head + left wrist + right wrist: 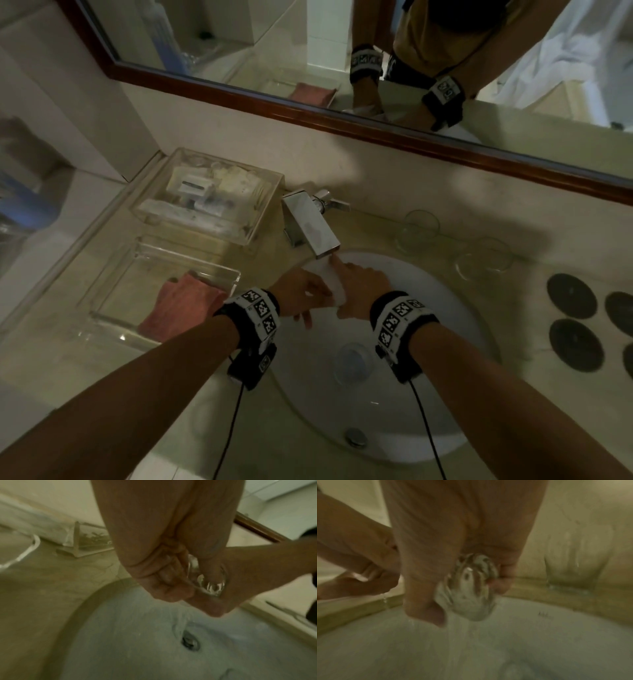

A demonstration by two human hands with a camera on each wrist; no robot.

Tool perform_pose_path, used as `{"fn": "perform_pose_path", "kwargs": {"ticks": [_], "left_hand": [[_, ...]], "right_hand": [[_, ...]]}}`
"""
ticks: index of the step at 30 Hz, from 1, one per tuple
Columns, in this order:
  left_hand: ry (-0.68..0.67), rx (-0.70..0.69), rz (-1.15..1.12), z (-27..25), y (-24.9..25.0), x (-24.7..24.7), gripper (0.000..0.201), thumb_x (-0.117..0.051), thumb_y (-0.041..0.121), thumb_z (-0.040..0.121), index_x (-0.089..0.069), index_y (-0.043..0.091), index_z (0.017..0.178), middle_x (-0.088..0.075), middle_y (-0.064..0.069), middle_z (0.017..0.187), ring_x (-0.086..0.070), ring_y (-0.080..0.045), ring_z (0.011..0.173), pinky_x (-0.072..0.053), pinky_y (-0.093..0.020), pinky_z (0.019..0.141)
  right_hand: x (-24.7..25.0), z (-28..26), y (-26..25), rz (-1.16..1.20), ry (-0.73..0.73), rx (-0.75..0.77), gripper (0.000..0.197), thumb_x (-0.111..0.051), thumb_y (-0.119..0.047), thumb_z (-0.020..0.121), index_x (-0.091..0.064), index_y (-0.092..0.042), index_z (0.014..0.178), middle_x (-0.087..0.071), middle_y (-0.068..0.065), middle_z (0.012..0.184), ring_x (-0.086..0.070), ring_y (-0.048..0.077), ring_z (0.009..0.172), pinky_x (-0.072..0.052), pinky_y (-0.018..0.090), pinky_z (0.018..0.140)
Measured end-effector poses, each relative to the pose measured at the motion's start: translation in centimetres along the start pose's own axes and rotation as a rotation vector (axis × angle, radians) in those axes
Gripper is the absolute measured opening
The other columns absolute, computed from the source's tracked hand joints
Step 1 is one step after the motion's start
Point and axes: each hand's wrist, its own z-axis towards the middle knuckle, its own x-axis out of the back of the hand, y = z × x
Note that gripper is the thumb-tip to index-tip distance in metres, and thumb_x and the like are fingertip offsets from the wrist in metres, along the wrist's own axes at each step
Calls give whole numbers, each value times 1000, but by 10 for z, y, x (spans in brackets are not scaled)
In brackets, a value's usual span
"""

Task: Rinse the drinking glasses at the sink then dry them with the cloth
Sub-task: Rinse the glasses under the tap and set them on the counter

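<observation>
Under the running faucet [310,226] both hands hold one clear drinking glass [334,286], and water foams over it. My right hand [363,284] grips the glass [471,588] between thumb and fingers. The curled fingers of my left hand [308,291] lie against the glass's [208,584] other side. A second glass [352,363] lies in the white sink [445,342] below the hands. Two more glasses [416,231] [483,262] stand on the counter at the right. The pink cloth [185,301] lies in a clear tray at the left.
A clear box of toiletries [209,195] stands behind the cloth's tray [113,298]. Several dark round coasters [572,301] lie on the counter at the far right. The sink drain [356,437] is at the near rim. A framed mirror [342,116] runs along the wall.
</observation>
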Motion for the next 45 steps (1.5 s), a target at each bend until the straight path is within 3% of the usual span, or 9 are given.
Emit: {"fn": "perform_pose_path", "kwargs": {"ticks": [4, 8, 15, 18, 22, 28, 34, 39, 45], "left_hand": [[-29, 68, 438, -5, -6, -5, 35, -56, 28, 94, -53, 11, 124, -53, -4, 129, -62, -22, 78, -55, -28, 67], [-123, 48, 863, -10, 0, -16, 35, -45, 32, 98, -49, 17, 129, -50, -6, 133, -50, -26, 119, -39, -35, 102], [-89, -6, 917, -5, 34, -40, 27, -44, 27, 97, -55, 15, 119, -55, -12, 120, -57, -30, 107, -47, -37, 93], [-81, -34, 927, 1, 57, -54, 26, -44, 26, 97, -57, 14, 116, -56, -12, 118, -57, -30, 105, -47, -38, 92], [-62, -81, 956, 14, 89, -74, 24, -44, 21, 95, -60, 12, 109, -60, -11, 111, -59, -29, 98, -46, -33, 80], [-15, -118, 973, 30, 116, -100, 22, -42, 28, 97, -59, 13, 99, -58, -9, 99, -59, -27, 94, -38, -28, 72], [-15, -96, 1001, 42, 130, -116, 20, -44, 26, 96, -59, 14, 102, -58, -8, 100, -57, -26, 89, -42, -30, 74], [1, -83, 1030, 48, 137, -119, 21, -45, 27, 96, -60, 13, 101, -62, -7, 101, -60, -27, 89, -42, -29, 71], [32, -57, 1005, 51, 133, -117, 22, -45, 26, 94, -63, 16, 100, -65, -6, 99, -62, -26, 87, -50, -31, 75]], "right_hand": [[6, -6, 12, -268, -101, -80, 100, -75, -39, 79, -8, -29, 153, -44, 10, 141, -51, 28, 123, -40, 39, 99], [7, -15, 22, -297, -188, -156, 91, -68, -42, 85, -10, -25, 154, -24, 11, 155, -41, 28, 133, -38, 39, 104], [-4, -49, 61, 317, 109, -354, 90, -79, -57, 64, -31, -34, 137, -55, -1, 116, -59, 29, 107, -50, 46, 92], [-6, -75, 85, 582, 245, -409, 87, -84, -43, 63, -34, -22, 131, -53, -4, 95, -61, 26, 87, -53, 38, 74], [-17, -111, 118, 750, 508, -497, 86, -86, -28, 65, -35, -15, 133, -54, 3, 105, -61, 26, 93, -49, 34, 71], [-16, -151, 165, 863, 839, -702, 82, -88, -29, 65, -43, -11, 131, -55, 10, 124, -57, 27, 109, -52, 42, 92], [-16, -153, 194, 895, 893, -781, 83, -88, -27, 65, -41, -10, 131, -54, 13, 126, -57, 32, 111, -52, 47, 93], [-19, -147, 206, 943, 830, -781, 76, -81, -18, 73, -36, -11, 133, -47, 13, 134, -54, 33, 116, -44, 32, 86], [-21, -139, 208, 956, 824, -781, 83, -82, -24, 69, -32, -18, 134, -44, 10, 136, -52, 33, 117, -49, 46, 97]]}}
